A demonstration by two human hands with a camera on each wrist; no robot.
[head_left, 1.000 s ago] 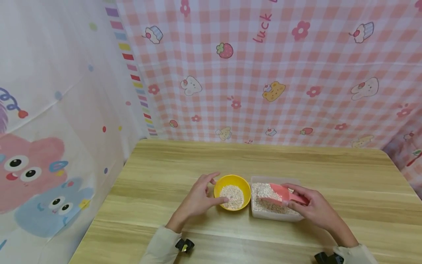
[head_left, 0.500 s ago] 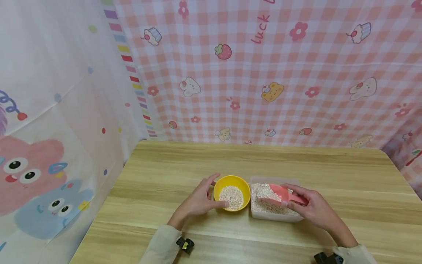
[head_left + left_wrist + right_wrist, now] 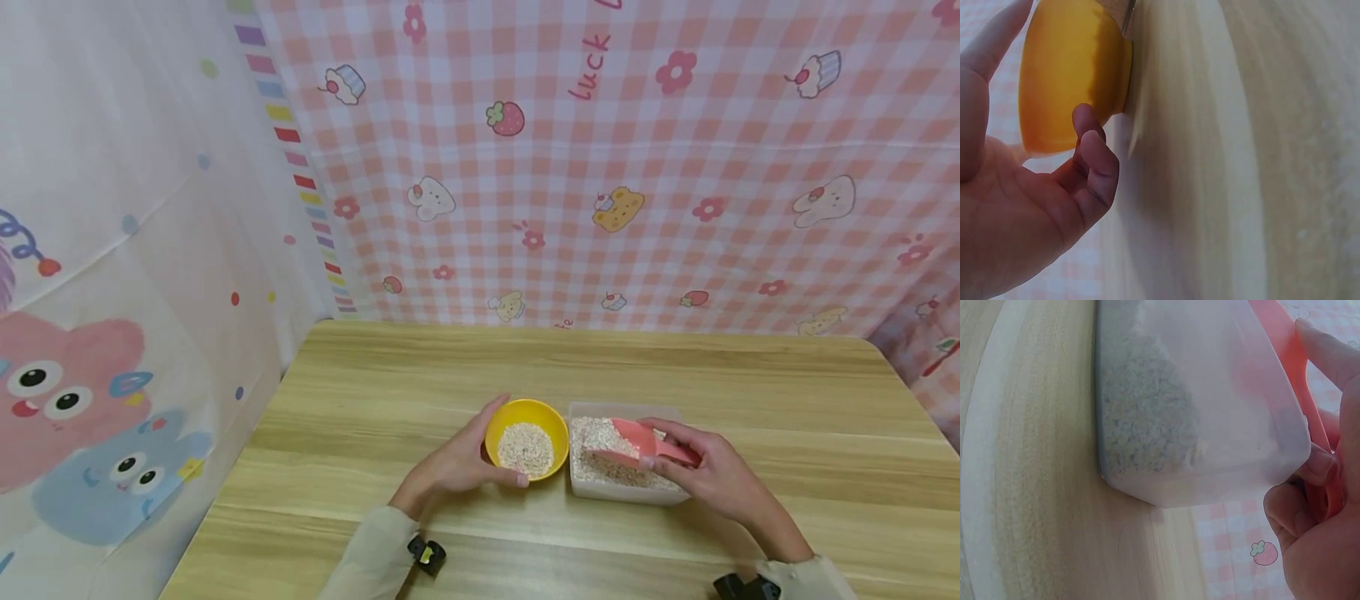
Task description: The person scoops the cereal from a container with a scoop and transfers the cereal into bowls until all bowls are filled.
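Observation:
A yellow bowl [image 3: 546, 425] with some oats [image 3: 526, 447] in it stands on the wooden table [image 3: 390, 392]. My left hand [image 3: 468, 457] cups its left side, fingers on the far rim and thumb on the near one. In the left wrist view the left hand [image 3: 1035, 206] curls beside the bowl [image 3: 1072, 75]. Right of the bowl, a clear plastic box [image 3: 626, 492] holds oats [image 3: 592, 433]. My right hand [image 3: 712, 475] grips a pink scoop [image 3: 636, 440] by its handle, its mouth lying in the box's oats. The right wrist view shows the box [image 3: 1210, 406], scoop [image 3: 1285, 344] and right hand [image 3: 1322, 519].
Patterned pink checked cloth [image 3: 600, 167] hangs behind the table and a white cartoon curtain [image 3: 112, 333] on the left. The table's left edge [image 3: 225, 475] is near my left forearm. Bare wood stretches behind and to the right of the box.
My left hand has moved from spread fingers beside the bowl to wrapping round its rim. The right hand and scoop have stayed in place.

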